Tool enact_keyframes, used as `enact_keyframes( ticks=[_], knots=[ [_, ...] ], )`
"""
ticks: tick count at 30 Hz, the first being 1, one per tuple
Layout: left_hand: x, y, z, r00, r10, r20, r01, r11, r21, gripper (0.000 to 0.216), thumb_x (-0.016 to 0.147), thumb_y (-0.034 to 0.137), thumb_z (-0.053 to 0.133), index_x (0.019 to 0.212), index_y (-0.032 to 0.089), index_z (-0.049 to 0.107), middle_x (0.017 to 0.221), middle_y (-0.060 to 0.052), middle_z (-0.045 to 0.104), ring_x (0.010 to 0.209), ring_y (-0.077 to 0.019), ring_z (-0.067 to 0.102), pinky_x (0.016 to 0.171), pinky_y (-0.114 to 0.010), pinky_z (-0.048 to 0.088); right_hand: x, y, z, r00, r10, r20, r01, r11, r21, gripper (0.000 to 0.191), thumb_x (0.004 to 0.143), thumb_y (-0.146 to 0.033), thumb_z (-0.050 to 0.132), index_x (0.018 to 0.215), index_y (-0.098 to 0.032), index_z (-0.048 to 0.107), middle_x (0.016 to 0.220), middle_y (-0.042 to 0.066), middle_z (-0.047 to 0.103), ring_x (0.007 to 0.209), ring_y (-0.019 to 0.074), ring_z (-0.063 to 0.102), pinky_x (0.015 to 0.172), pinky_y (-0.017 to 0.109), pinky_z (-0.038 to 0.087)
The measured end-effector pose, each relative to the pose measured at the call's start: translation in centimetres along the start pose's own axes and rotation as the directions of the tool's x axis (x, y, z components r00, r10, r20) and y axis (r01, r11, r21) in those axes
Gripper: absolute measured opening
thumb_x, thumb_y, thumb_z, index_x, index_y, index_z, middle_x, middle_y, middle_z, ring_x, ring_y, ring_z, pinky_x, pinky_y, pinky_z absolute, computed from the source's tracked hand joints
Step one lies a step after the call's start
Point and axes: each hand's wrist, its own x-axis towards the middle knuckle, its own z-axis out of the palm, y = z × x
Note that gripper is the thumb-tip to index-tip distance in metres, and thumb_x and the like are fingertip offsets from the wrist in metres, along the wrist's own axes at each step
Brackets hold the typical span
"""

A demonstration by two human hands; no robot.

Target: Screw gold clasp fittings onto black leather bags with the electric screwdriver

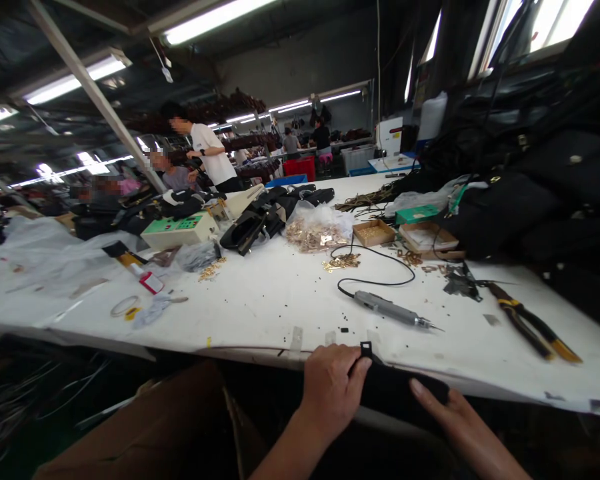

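Observation:
At the front edge of the table, I hold a black piece [389, 387] that looks like a bag part, though its full shape is lost in shadow. My left hand [333, 383] is closed on its left end, thumb and fingers pressed together beside a small dark square fitting [366, 349]. On the right end lies the thumb of my right hand [447, 410], with the other fingers mostly hidden underneath. Beyond my hands, a grey electric screwdriver [387, 309] rests on the white table with its bit pointing right. A small black bit [345, 330] lies close to the edge.
Yellow-black pliers [533, 323] lie at right. Gold metal pieces [341, 262], cardboard trays [374, 233] and a bag of fittings [317, 230] stand further back. Black bags [545, 193] are heaped at right. A cardboard box [160, 427] is below left. Several people work beyond.

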Motion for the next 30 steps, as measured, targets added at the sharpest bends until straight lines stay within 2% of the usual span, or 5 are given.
enact_keyframes(
  ticks=[6,9,18,23,30],
  knots=[
    [3.2,-3.0,3.4,0.985,-0.087,0.148,0.099,0.992,-0.075,0.026,0.097,0.038,0.058,0.079,0.024,0.071,0.077,0.000,0.075,0.077,-0.0198,0.070,0.070,-0.030,0.039,7.2,-5.7,-3.3,0.943,-0.291,-0.159,0.206,0.890,-0.407,0.052,0.089,-0.066,0.059,0.117,-0.025,0.076,0.119,0.007,0.075,0.111,0.0318,0.068,0.098,0.040,0.054],
    [4.3,-4.1,4.5,0.977,-0.105,0.185,0.126,0.986,-0.107,0.030,0.098,0.039,0.056,0.077,0.023,0.070,0.077,0.000,0.075,0.075,-0.0187,0.070,0.066,-0.029,0.037,12.9,-8.9,-2.8,0.906,-0.414,-0.092,0.312,0.798,-0.516,0.038,0.091,-0.055,0.060,0.104,-0.024,0.078,0.111,0.005,0.077,0.101,0.0259,0.070,0.092,0.033,0.053],
    [4.3,-6.1,5.8,0.982,-0.128,0.141,0.160,0.956,-0.245,0.027,0.092,0.032,0.061,0.067,0.023,0.065,0.067,0.002,0.069,0.067,-0.0155,0.064,0.066,-0.029,0.037,30.4,-9.7,1.7,0.941,-0.336,0.026,0.218,0.549,-0.807,0.026,0.090,-0.033,0.062,0.108,-0.022,0.077,0.113,0.006,0.074,0.100,0.0237,0.067,0.083,0.031,0.047],
    [4.4,-6.7,6.4,0.982,-0.144,0.121,0.174,0.938,-0.300,0.022,0.086,0.031,0.064,0.065,0.023,0.064,0.062,0.001,0.067,0.064,-0.0162,0.062,0.065,-0.029,0.037,34.3,-8.5,3.7,0.953,-0.302,0.040,0.187,0.477,-0.859,0.025,0.089,-0.038,0.063,0.106,-0.024,0.076,0.113,0.006,0.070,0.095,0.0213,0.063,0.071,0.028,0.041],
    [3.9,-7.3,7.6,0.977,-0.169,0.127,0.201,0.930,-0.306,0.018,0.081,0.034,0.067,0.066,0.025,0.069,0.062,0.000,0.069,0.065,-0.0179,0.065,0.069,-0.030,0.045,35.2,-8.1,4.6,0.938,-0.339,0.068,0.220,0.431,-0.875,0.026,0.095,-0.040,0.056,0.103,-0.025,0.075,0.110,0.006,0.068,0.100,0.0209,0.060,0.069,0.028,0.036]
  ],
)
